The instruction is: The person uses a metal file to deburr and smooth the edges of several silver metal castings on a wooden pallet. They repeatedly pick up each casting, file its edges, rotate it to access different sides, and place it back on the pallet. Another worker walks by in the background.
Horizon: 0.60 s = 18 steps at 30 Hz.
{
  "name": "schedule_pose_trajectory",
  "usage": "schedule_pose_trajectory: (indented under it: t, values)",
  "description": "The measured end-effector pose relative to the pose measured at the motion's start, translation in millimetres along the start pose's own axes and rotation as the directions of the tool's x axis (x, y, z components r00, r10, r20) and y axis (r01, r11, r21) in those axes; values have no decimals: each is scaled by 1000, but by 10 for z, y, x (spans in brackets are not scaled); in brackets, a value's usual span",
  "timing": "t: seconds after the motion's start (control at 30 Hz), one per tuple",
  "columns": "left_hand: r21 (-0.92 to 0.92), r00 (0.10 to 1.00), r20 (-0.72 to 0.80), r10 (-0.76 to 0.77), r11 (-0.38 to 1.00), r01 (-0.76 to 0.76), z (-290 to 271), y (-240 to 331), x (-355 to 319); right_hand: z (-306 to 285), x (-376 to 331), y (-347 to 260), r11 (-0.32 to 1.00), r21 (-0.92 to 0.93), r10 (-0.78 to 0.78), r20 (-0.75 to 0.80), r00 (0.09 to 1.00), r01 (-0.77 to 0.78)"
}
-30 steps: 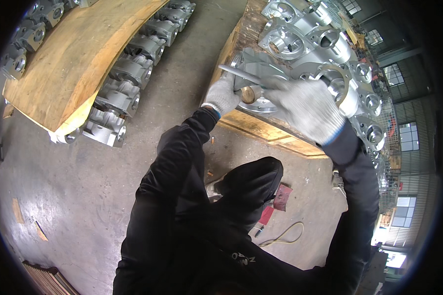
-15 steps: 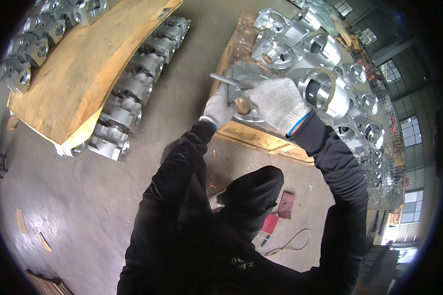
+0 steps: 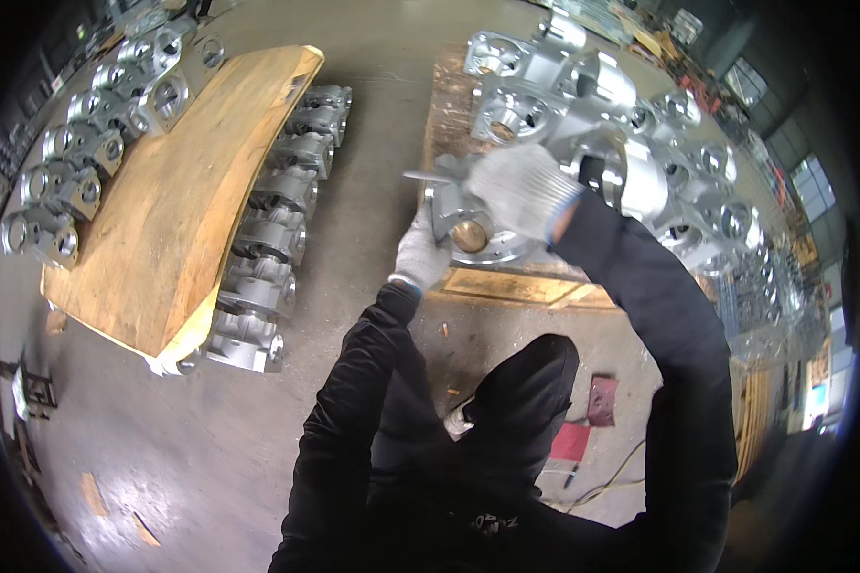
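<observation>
Your right hand (image 3: 521, 189), in a white knit glove, is closed around a slim metal tool (image 3: 428, 177) whose tip pokes out to the left of your fist. It sits right on top of a round-flanged metal casting (image 3: 468, 224). Your left hand (image 3: 420, 256), also gloved, presses against the lower left edge of that casting; whether its fingers curl around the rim or only lie flat against it, you cannot tell from here. The casting stands at the near edge of a wooden pallet (image 3: 516, 285) and shows a brownish round bore on its face, just below your right fist.

Behind it, the pallet is crowded with more silver castings (image 3: 583, 86), packed close together and running off to the right. To your left, well apart across the concrete floor (image 3: 162, 430), a wooden board (image 3: 182, 201) lies over two rows of similar grey housings (image 3: 268, 239). Red scraps (image 3: 583, 430) and a thin cable (image 3: 612, 473) lie on the floor near your feet.
</observation>
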<state>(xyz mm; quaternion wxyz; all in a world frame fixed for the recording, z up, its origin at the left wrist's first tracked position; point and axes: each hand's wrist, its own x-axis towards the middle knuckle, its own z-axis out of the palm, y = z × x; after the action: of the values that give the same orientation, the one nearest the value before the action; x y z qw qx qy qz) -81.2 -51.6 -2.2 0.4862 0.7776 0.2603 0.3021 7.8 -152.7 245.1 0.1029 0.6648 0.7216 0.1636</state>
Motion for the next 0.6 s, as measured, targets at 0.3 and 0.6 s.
schedule_pose_trajectory:
  t: [0.3,0.6]
  values:
    - [-664,967,65,-247,713,226,-594,-193,281,-316,-734,376,976,161,203,-444,873,-145]
    - [-436,893,350,-282,795,422,-584,256,1012,-433,-1656,291,716,458,690,-357,629,-526]
